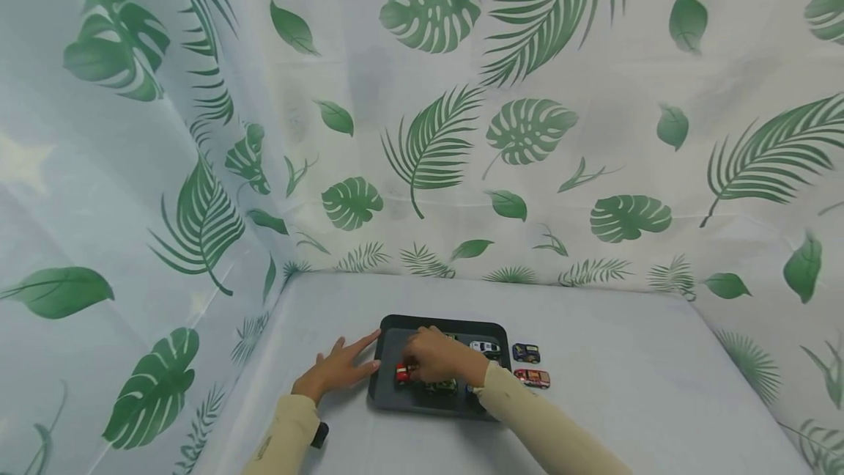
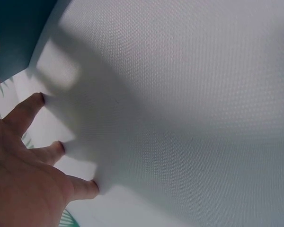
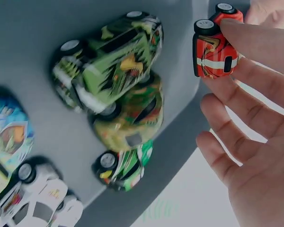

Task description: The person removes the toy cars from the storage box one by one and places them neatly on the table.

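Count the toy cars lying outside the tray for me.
2, both on the table, just right of the tray in the head view: a dark car and a red one, nearer the right sleeve, which could hide others.

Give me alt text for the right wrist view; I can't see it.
Right hand pinching a red toy car; in a gray tray, three greenish cars cluster, with a white car and a blue-patterned toy at left.
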Demonstrator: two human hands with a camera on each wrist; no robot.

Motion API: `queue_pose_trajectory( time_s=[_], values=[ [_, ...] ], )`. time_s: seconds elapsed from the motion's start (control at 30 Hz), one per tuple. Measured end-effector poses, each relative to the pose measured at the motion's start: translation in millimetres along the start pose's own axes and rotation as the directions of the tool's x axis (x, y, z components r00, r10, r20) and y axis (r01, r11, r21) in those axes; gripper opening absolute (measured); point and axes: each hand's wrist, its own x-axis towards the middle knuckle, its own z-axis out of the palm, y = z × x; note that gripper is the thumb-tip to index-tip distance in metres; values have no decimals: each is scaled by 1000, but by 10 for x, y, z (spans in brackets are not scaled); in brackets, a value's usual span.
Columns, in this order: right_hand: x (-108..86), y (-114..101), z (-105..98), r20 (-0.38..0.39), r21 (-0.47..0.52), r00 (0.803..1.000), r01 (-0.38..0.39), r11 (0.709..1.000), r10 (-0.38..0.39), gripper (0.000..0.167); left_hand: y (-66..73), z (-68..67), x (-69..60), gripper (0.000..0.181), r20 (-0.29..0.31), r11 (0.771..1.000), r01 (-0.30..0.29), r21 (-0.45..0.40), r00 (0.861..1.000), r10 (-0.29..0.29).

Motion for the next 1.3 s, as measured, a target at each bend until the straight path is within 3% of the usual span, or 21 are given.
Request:
queue_pose_trajectory(
  time_s=[0.53, 0.87, 1.3],
  values=[
    [-402, 242, -222, -57, 186, 997, -39, 982, 51, 14, 66, -60, -62, 68, -1, 1000, -3, 1, 1000, 3],
    [-705, 381, -323, -83, 159, 988, -116, 980, 130, 12, 72, -63, -55, 68, 10, 1000, -3, 15, 1000, 2],
    [-1016, 463, -370, -119, 193, 978, -149, 970, 174, 20, -196, 91, 97, 75, -12, 998, -60, -9, 998, 60]
  ],
)
